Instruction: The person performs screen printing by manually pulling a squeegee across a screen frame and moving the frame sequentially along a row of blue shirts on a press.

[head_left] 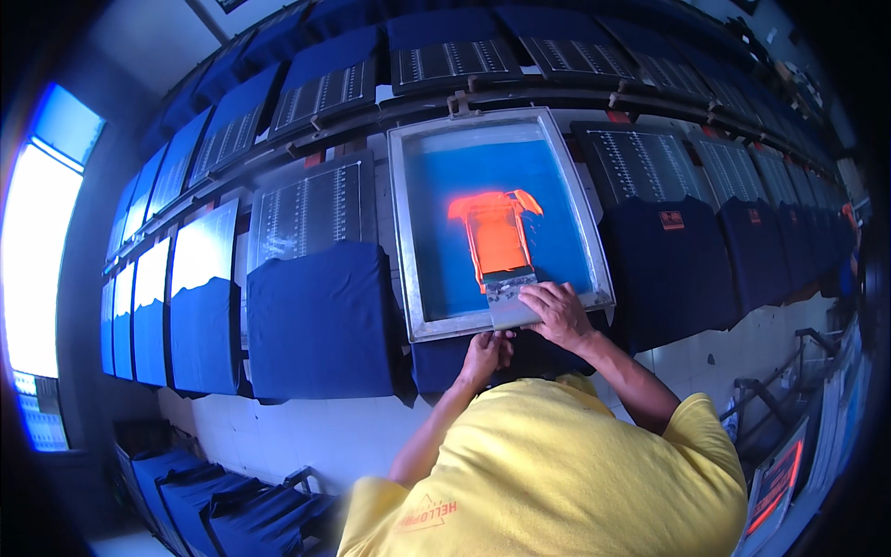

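A silver-framed printing screen (401,223) with blue mesh lies over one of the printing boards in front of me. Bright orange ink (499,232) is spread on the mesh in a thick patch with raised edges. My right hand (557,314) grips a squeegee (509,295), a wide grey blade smeared with dark marks, at the near end of the orange patch. My left hand (486,356) is closed just below the screen's near edge, close to the squeegee's lower end. Whatever its curled fingers hold is hidden. Under the screen's near side, a navy T-shirt (445,364) shows.
Rows of dark boards (311,209) carrying navy shirts (320,311) run to both sides and behind a rail (353,128). Shirts on the right bear a small orange print (671,220). More navy shirts (223,497) lie at lower left. Other frames (778,478) lean at lower right.
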A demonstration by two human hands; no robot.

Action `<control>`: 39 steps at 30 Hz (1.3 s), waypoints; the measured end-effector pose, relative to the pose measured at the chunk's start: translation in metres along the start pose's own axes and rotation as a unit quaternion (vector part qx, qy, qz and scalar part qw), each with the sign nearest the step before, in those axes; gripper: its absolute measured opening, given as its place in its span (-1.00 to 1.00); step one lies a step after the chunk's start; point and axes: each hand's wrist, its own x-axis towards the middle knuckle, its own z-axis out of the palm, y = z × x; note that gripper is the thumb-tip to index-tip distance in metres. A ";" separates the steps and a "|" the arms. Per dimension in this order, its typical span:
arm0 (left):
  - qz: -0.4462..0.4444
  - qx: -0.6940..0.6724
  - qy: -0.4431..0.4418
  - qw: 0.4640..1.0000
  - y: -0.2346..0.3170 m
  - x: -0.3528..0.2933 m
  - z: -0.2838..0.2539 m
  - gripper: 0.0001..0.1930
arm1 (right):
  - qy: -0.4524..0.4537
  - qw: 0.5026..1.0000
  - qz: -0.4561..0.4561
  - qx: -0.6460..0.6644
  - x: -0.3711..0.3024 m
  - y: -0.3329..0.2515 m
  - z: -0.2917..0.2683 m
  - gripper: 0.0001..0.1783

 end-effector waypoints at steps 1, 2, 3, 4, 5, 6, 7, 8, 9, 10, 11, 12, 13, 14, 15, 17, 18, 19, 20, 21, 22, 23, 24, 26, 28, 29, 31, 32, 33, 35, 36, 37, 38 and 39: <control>-0.007 -0.022 -0.013 1.000 -0.002 0.001 -0.002 -0.71 | 0.002 1.000 -0.003 0.001 -0.003 -0.001 0.001 -0.31; -0.014 -0.044 -0.025 0.999 -0.004 0.002 -0.004 -0.73 | 0.004 1.000 -0.007 0.002 -0.005 -0.002 0.001 -0.30; -0.012 -0.040 -0.033 0.999 -0.003 0.002 -0.004 -0.74 | 0.000 1.000 -0.005 0.013 -0.007 -0.003 0.001 -0.29; -0.010 -0.037 -0.040 0.998 -0.003 0.001 -0.005 -0.75 | -0.003 1.000 -0.005 0.013 -0.008 -0.003 0.001 -0.29; -0.007 -0.033 -0.047 0.998 -0.002 0.001 -0.007 -0.77 | -0.006 1.000 -0.007 0.014 -0.009 -0.004 0.000 -0.28; -0.013 -0.015 -0.050 0.999 0.000 -0.003 -0.007 -0.77 | -0.009 1.000 -0.011 0.015 -0.009 -0.004 -0.001 -0.28; -0.017 0.005 -0.053 0.998 0.008 -0.010 -0.007 -0.77 | 0.009 0.999 -0.002 0.037 -0.008 -0.004 -0.004 -0.29; -0.021 0.024 -0.056 0.998 0.016 -0.016 -0.008 -0.78 | 0.026 0.998 0.005 0.060 -0.007 -0.002 -0.008 -0.31; -0.031 0.056 -0.075 0.995 0.030 -0.025 -0.011 -0.77 | 0.044 0.996 0.014 0.082 -0.006 0.001 -0.011 -0.33; -0.041 0.089 -0.097 0.990 0.046 -0.033 -0.017 -0.76 | 0.078 0.993 0.064 0.065 -0.008 0.011 -0.010 -0.37; -0.052 0.123 -0.118 0.984 0.057 -0.037 -0.025 -0.75 | 0.111 0.986 0.114 0.047 -0.011 0.026 -0.008 -0.42; -0.019 0.088 -0.064 0.994 0.064 -0.038 -0.037 -0.75 | 0.143 0.976 0.162 0.030 -0.012 0.039 -0.008 -0.46; 0.014 0.050 -0.009 0.999 0.071 -0.040 -0.050 -0.76 | 0.153 0.966 0.206 -0.018 -0.010 0.048 -0.015 -0.48; 0.046 0.013 0.046 0.998 0.077 -0.041 -0.061 -0.76 | 0.162 0.952 0.250 -0.065 -0.009 0.058 -0.022 -0.49; 0.127 0.022 0.117 0.985 0.081 -0.038 -0.071 -0.78 | 0.164 0.942 0.282 -0.080 -0.013 0.074 -0.018 -0.47; 0.286 0.136 0.254 0.914 0.078 -0.016 -0.096 -0.80 | 0.167 0.925 0.334 -0.069 -0.025 0.105 -0.001 -0.47; 0.358 0.237 0.318 0.845 0.075 -0.005 -0.107 -0.78 | 0.153 0.922 0.352 -0.046 -0.028 0.114 0.005 -0.48; 0.357 0.325 0.350 0.803 0.080 -0.002 -0.112 -0.62 | 0.139 0.918 0.370 -0.022 -0.029 0.120 0.008 -0.48; 0.316 0.368 0.350 0.801 0.071 0.006 -0.120 -0.55 | 0.125 0.913 0.388 0.002 -0.030 0.124 0.012 -0.49; 0.274 0.409 0.355 0.795 0.050 0.016 -0.136 -0.48 | 0.158 0.911 0.380 0.030 -0.025 0.123 0.015 -0.53; 0.231 0.448 0.353 0.788 0.048 0.021 -0.137 -0.40 | 0.160 0.906 0.391 0.034 -0.023 0.124 0.017 -0.53; 0.153 0.409 0.323 0.840 0.046 0.023 -0.139 -0.26 | 0.162 0.901 0.400 0.039 -0.021 0.125 0.020 -0.54; 0.137 0.409 0.320 0.843 0.053 0.023 -0.131 -0.26 | 0.165 0.894 0.414 0.043 -0.023 0.128 0.021 -0.54; 0.105 0.411 0.319 0.848 0.065 0.020 -0.119 -0.27 | 0.162 0.894 0.414 0.047 -0.026 0.131 0.024 -0.56; 0.127 0.412 0.333 0.839 0.065 0.021 -0.120 -0.29 | 0.175 0.899 0.400 0.046 -0.025 0.134 0.025 -0.58; 0.120 0.416 0.338 0.836 0.065 0.020 -0.121 -0.30 | 0.190 0.901 0.387 0.042 -0.026 0.135 0.026 -0.59; 0.112 0.416 0.344 0.835 0.069 0.016 -0.117 -0.30 | 0.191 0.903 0.382 0.046 -0.025 0.133 0.022 -0.60; 0.112 0.412 0.344 0.836 0.071 0.015 -0.116 -0.31 | 0.182 0.902 0.388 0.054 -0.025 0.132 0.019 -0.60; 0.112 0.407 0.345 0.838 0.072 0.014 -0.115 -0.31 | 0.172 0.901 0.393 0.061 -0.024 0.130 0.016 -0.60; 0.132 0.409 0.345 0.835 0.063 0.018 -0.119 -0.31 | 0.174 0.902 0.393 0.046 -0.021 0.126 0.018 -0.61; 0.142 0.409 0.345 0.833 0.061 0.019 -0.120 -0.31 | 0.176 0.902 0.393 0.038 -0.022 0.125 0.019 -0.61; 0.144 0.417 0.347 0.828 0.058 0.021 -0.121 -0.32 | 0.180 0.903 0.387 0.038 -0.022 0.125 0.020 -0.61; 0.147 0.424 0.349 0.823 0.056 0.022 -0.123 -0.32 | 0.185 0.905 0.381 0.038 -0.022 0.127 0.020 -0.62; 0.150 0.431 0.348 0.819 0.057 0.022 -0.120 -0.33 | 0.189 0.906 0.377 0.036 -0.023 0.128 0.022 -0.63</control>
